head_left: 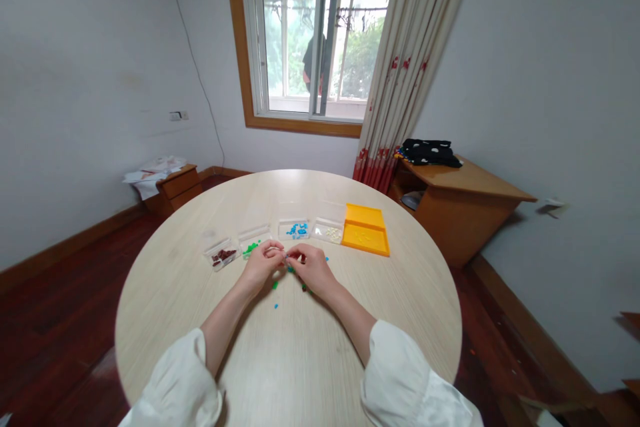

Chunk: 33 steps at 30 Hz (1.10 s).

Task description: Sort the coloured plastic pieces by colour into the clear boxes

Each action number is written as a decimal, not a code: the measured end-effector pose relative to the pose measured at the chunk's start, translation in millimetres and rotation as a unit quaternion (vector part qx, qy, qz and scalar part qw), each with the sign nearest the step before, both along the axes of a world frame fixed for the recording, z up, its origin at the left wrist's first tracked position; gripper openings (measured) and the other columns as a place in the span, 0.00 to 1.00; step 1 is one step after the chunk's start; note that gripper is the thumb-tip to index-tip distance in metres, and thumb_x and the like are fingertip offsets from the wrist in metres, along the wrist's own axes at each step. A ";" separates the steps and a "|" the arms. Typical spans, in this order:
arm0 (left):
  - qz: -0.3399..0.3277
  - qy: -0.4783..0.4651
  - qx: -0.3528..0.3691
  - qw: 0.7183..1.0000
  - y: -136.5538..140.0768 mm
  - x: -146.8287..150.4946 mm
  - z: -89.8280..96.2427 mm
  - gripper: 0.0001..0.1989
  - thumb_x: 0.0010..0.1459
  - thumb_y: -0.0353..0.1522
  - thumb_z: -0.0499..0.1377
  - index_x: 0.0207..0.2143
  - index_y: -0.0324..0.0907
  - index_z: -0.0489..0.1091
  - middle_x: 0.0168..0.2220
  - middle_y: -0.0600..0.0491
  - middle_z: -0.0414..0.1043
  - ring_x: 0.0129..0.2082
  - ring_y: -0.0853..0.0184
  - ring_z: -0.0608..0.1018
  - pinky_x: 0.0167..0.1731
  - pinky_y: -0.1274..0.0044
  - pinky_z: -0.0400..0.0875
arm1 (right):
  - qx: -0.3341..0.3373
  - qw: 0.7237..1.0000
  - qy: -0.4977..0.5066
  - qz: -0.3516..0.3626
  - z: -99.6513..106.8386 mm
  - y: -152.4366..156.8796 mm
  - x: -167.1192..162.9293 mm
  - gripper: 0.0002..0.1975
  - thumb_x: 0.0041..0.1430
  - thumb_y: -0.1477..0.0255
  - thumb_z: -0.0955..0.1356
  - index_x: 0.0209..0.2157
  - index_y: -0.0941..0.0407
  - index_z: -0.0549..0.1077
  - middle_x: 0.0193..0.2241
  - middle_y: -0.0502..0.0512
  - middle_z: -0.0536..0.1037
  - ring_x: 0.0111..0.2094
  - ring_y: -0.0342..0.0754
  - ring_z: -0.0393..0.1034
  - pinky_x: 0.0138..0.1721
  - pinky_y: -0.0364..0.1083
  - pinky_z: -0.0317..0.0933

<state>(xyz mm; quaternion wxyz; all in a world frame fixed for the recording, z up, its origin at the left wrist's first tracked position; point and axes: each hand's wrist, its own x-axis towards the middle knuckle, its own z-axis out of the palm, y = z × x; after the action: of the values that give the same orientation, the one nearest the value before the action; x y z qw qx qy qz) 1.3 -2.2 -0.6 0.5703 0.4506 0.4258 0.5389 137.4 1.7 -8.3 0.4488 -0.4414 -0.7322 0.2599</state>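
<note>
Over the middle of the table, my left hand (261,265) and my right hand (314,268) meet with fingertips pinched together. Between the tips shows a tiny bluish piece (287,257); its kind is too small to make out. Just below the fingers lie a teal-green piece (291,269), a green piece (275,285) and a dark red piece (304,288). A blue piece (276,306) is nearer to me, and another blue piece (327,259) sits right of my right hand. Behind my left hand stands a clear box with green pieces (251,249), partly hidden by it.
Along the far side stand open clear boxes with dark brown-red pieces (223,257), blue pieces (299,230) and cream pieces (333,233). An open yellow case (367,213) lies at their right. All rest on a round pale table (280,360). A wooden desk (480,187) stands beyond, right.
</note>
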 end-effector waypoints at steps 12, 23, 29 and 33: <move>-0.004 0.019 -0.015 1.000 0.1 -1.5 1.7 0.16 0.32 0.35 0.67 0.23 0.39 0.65 0.18 0.56 0.71 0.19 0.73 0.71 0.24 0.80 0.64 | 0.021 1.000 -0.014 -0.003 -5.1 3.3 3.1 0.03 0.50 0.77 0.68 0.29 0.58 0.75 0.27 0.52 0.77 0.29 0.43 0.69 0.32 0.41 0.61; 0.054 0.051 -0.001 0.997 6.1 -6.1 -2.8 0.15 0.33 0.35 0.66 0.27 0.37 0.72 0.22 0.54 0.72 0.20 0.73 0.70 0.24 0.78 0.64 | 0.025 0.990 -0.127 0.057 5.9 3.9 15.3 0.07 0.46 0.77 0.72 0.31 0.56 0.76 0.30 0.51 0.74 0.35 0.45 0.67 0.41 0.45 0.58; 0.079 0.063 0.007 0.995 10.6 -7.1 -5.4 0.17 0.33 0.40 0.66 0.25 0.37 0.74 0.23 0.54 0.71 0.21 0.73 0.68 0.24 0.78 0.63 | -0.013 0.959 -0.259 0.117 10.3 -3.1 19.1 0.02 0.49 0.76 0.71 0.25 0.56 0.77 0.31 0.52 0.73 0.39 0.47 0.65 0.45 0.48 0.53; 0.070 0.062 0.017 0.995 10.4 -6.0 -5.8 0.18 0.34 0.44 0.65 0.19 0.37 0.69 0.18 0.57 0.64 0.19 0.74 0.66 0.23 0.80 0.62 | -0.013 0.963 -0.252 0.100 9.8 -3.0 17.3 0.04 0.52 0.79 0.69 0.26 0.58 0.76 0.30 0.53 0.74 0.38 0.46 0.65 0.45 0.48 0.53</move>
<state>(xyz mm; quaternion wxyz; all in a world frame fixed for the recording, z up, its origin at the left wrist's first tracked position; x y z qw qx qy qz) -4.6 8.2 -6.3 0.4961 0.4617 0.4815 0.5558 154.7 -1.3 1.5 0.2160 -0.4234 -0.8583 0.1936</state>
